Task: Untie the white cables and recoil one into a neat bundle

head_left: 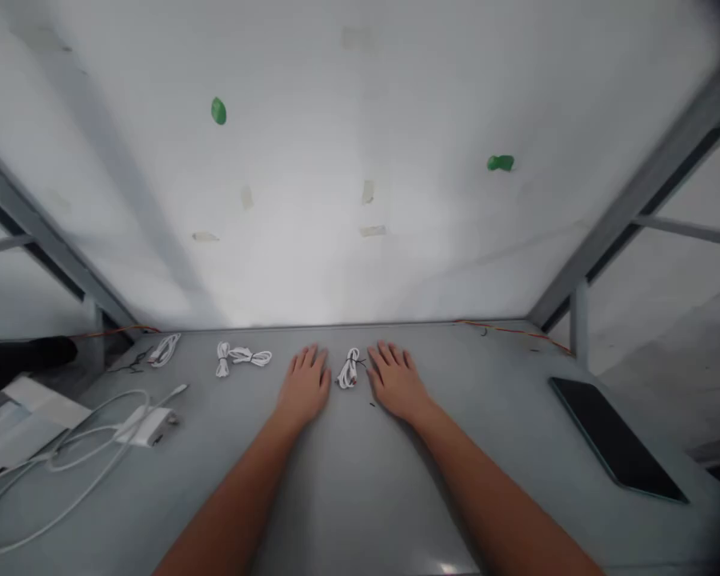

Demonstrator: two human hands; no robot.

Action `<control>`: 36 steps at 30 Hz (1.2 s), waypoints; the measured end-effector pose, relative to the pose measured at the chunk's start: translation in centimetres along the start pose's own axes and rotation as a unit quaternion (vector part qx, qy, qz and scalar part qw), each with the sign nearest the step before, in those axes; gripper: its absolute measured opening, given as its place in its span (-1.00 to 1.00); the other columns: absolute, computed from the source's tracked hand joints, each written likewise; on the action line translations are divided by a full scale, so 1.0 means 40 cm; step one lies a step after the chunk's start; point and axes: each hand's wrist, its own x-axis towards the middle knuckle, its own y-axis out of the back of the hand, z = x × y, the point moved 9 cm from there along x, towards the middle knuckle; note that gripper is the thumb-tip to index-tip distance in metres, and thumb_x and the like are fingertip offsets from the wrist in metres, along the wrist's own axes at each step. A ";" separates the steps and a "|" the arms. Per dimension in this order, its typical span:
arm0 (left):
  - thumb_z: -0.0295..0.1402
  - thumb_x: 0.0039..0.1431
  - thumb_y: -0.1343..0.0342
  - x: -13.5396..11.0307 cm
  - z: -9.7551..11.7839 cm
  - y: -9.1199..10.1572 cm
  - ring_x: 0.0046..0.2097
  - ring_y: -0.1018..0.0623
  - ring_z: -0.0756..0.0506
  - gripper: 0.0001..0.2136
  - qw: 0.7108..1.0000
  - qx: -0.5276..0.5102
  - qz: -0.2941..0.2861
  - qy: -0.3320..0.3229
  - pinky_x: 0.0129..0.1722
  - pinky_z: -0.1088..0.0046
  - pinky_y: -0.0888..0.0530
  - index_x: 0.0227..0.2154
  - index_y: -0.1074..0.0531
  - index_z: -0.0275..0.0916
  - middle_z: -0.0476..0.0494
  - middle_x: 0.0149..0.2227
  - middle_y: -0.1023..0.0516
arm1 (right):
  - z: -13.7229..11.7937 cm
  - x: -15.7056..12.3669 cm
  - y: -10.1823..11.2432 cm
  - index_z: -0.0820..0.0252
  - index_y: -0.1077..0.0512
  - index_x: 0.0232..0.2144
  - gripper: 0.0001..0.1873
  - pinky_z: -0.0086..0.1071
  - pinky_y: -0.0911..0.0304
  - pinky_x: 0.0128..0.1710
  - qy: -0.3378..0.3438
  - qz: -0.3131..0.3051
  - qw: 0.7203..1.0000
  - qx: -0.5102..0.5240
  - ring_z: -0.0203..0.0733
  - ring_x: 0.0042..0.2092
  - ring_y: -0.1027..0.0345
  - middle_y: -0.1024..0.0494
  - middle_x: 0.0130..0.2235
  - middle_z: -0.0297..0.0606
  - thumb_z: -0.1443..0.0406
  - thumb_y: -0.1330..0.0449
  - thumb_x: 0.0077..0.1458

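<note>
Left hand: open, flat bare left hand (303, 386) is being rested palm-down on the gray table (348, 512), holding nothing.
Right hand: open, flat bare right hand (398, 382) is being rested palm-down, holding nothing.
Cable: small coiled white cable (349, 369) is being left lying between both hands, just beside them.

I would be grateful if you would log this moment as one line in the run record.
left hand: empty, flat on grey tabletop | right hand: empty, flat | between hands: bundled white cable
</note>
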 end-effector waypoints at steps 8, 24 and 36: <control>-0.29 0.45 0.13 0.001 -0.002 -0.002 0.41 -0.27 -0.34 -0.52 1.000 0.001 -0.002 0.001 0.39 -0.02 -0.21 0.33 -0.33 -0.32 -0.39 0.40 -0.28 | 0.000 -0.002 0.000 0.20 -0.17 0.44 -0.39 0.16 0.18 0.43 0.002 0.004 1.000 -0.002 0.22 0.47 0.05 -0.11 0.48 -0.05 0.15 0.11 0.45; -0.31 0.48 0.21 0.002 -0.005 0.000 0.42 -0.26 -0.31 -0.53 1.000 -0.010 0.004 0.012 0.39 0.02 -0.20 0.32 -0.33 -0.29 -0.33 0.40 -0.30 | 0.003 0.001 -0.006 0.19 -0.16 0.44 -0.39 0.15 0.19 0.43 -0.003 -0.006 1.000 -0.005 0.20 0.48 0.07 -0.08 0.49 -0.07 0.15 0.11 0.44; -0.10 0.34 -0.05 -0.007 0.163 0.044 0.08 -0.47 -0.36 -0.65 1.000 -0.016 0.007 0.025 0.07 0.05 -0.42 -0.02 -0.46 -0.25 -0.37 0.01 -0.52 | -0.015 0.014 0.003 0.24 -0.28 0.36 -0.44 0.22 0.16 0.38 -0.032 0.008 0.999 0.010 0.25 0.44 0.01 -0.18 0.45 0.02 0.27 0.11 0.40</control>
